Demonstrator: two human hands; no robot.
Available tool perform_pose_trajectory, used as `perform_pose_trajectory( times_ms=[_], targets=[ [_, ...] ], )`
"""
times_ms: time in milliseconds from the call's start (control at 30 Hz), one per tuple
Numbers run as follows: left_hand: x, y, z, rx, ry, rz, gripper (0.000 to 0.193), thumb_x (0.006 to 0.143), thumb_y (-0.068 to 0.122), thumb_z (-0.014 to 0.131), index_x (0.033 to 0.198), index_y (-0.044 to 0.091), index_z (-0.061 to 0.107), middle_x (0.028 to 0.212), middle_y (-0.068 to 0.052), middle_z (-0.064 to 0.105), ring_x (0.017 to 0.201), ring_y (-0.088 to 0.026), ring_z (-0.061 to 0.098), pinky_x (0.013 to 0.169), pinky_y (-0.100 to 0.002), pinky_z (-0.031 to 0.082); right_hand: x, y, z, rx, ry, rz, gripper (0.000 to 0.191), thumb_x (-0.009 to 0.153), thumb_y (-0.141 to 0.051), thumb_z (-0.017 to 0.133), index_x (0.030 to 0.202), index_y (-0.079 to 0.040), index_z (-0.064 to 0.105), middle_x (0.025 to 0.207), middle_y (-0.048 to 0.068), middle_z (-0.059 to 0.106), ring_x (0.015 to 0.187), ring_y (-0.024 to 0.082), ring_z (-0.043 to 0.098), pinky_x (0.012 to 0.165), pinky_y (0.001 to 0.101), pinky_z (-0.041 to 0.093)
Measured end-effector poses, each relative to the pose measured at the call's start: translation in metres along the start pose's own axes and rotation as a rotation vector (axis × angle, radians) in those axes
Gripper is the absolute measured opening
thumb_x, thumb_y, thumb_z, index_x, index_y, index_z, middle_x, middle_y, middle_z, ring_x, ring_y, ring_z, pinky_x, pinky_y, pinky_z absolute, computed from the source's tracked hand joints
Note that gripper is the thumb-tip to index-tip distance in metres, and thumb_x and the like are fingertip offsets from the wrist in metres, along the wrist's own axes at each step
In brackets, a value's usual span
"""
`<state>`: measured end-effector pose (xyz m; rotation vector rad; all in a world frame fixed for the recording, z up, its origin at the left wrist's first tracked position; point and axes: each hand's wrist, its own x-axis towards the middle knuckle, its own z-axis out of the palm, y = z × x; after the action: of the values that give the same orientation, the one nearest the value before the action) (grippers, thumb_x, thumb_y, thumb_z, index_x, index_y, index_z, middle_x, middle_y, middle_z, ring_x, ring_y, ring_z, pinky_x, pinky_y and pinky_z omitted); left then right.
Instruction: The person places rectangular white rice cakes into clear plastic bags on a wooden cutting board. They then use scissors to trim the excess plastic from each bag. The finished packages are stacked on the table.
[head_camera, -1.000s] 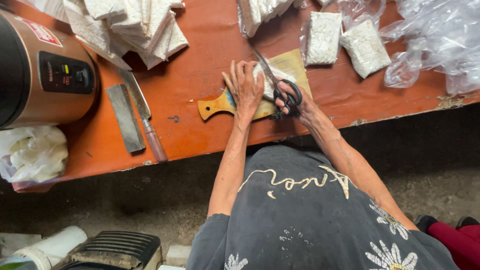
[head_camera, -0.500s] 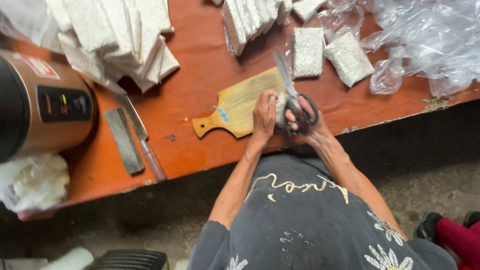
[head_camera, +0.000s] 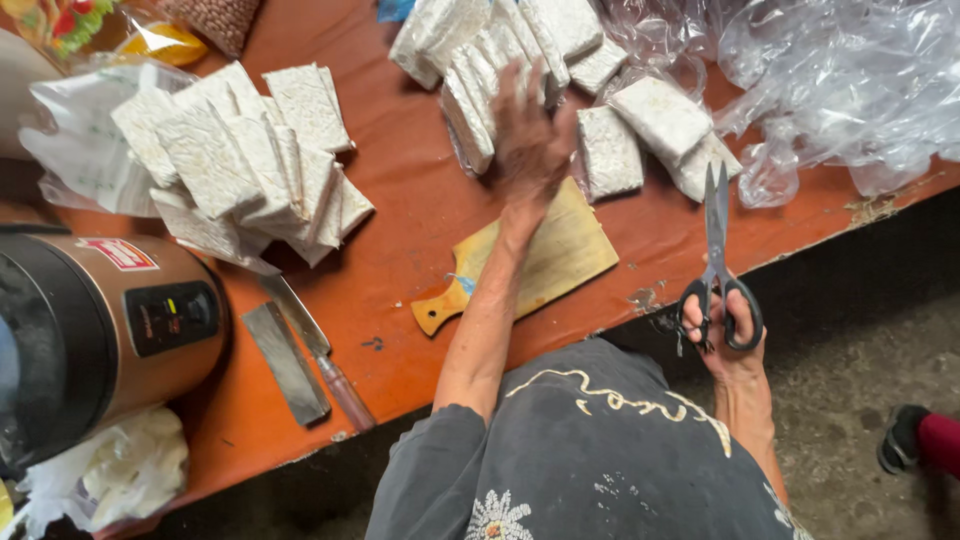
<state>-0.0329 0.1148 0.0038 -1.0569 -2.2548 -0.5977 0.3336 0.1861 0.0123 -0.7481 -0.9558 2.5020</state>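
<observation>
My left hand (head_camera: 528, 140) stretches out over the far end of a wooden cutting board (head_camera: 560, 250), fingers spread, close to a row of pale rectangular blocks in clear wrap (head_camera: 500, 50). It holds nothing I can make out; the hand is blurred. My right hand (head_camera: 722, 335) is at the near edge of the orange table (head_camera: 400, 180), gripping black-handled scissors (head_camera: 716, 240) with the blades closed and pointing away from me. The board lies bare between my arms.
A stack of unwrapped pale blocks (head_camera: 250, 150) sits on paper at the left. A knife (head_camera: 315, 345) and a flat metal blade (head_camera: 285, 365) lie beside a brown electric cooker (head_camera: 100, 330). Crumpled clear plastic bags (head_camera: 840, 80) fill the far right. A white bag (head_camera: 110, 470) hangs at the near left.
My left hand left the board's near end and reached forward toward the wrapped blocks. My right hand drew the scissors back and to the right, off the board.
</observation>
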Motion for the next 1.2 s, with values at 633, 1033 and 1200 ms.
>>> perform_pose_trajectory(
  times_ms=[633,1033,1200],
  targets=[
    [-0.04,-0.093,-0.019,-0.674,0.0,-0.683,0.075,0.093,0.005,0.051,0.162,0.011,0.023,0.161,-0.023,0.04,0.142,-0.046,0.049,0.115,-0.048,0.047,0.067,0.036,0.106,-0.345,-0.186,0.296,0.07,0.097,-0.041,0.055,0.156,-0.006,0.04,0.074,0.006,0.056,0.053,0.01,0.051,0.044,0.0212,0.037],
    [-0.118,-0.005,-0.124,-0.432,-0.443,0.145,0.047,0.086,-0.004,0.057,0.129,0.013,0.065,0.124,-0.007,0.07,0.125,-0.03,0.06,0.119,-0.062,0.036,0.066,-0.007,0.025,-0.397,-0.234,0.234,0.068,0.101,-0.032,0.059,0.16,-0.003,0.04,0.081,0.007,0.06,0.064,0.011,0.055,0.057,0.0237,0.046],
    [-0.169,-0.018,-0.133,-0.141,-0.265,-0.172,0.031,0.092,0.001,0.06,0.121,0.011,0.063,0.144,-0.013,0.057,0.143,-0.038,0.044,0.122,-0.061,0.031,0.055,-0.011,0.009,-0.742,-0.43,0.433,0.067,0.092,-0.024,0.066,0.152,-0.004,0.047,0.073,0.001,0.055,0.063,0.01,0.052,0.053,0.0264,0.044]
  ],
)
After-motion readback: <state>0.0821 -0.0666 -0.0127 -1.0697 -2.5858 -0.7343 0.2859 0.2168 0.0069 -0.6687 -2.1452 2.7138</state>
